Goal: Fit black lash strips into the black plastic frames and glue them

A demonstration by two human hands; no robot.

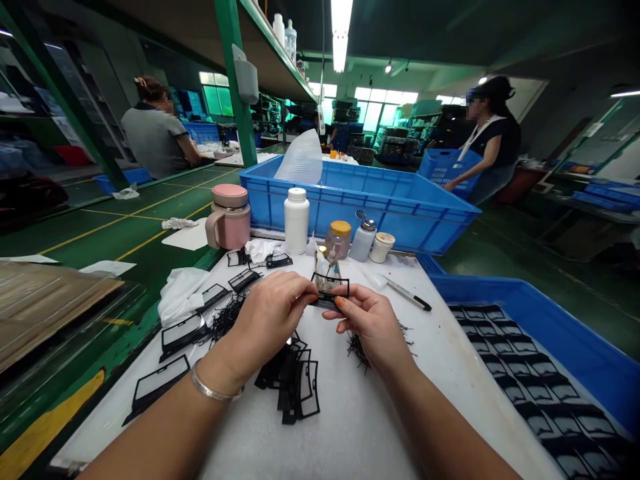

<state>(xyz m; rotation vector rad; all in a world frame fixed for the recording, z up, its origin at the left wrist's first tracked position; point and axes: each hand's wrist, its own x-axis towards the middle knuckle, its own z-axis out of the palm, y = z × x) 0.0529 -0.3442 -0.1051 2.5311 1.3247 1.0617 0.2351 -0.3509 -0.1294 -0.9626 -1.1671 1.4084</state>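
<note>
Fingers of left hand and right hand, both pinched closed on one black rectangular frame

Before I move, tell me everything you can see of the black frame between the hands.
The black frame is a thin, plastic-looking rectangular border around a see-through centre; whether that centre is clear film or an opening cannot be told. It is held tilted above the white work surface, its lower edge gripped by the left hand and right hand.

A white foam-topped bench carries black plastic frames at six and nine o'clock, a crumpled white cloth and black trimmings at nine, and a white bottle at twelve.
</note>
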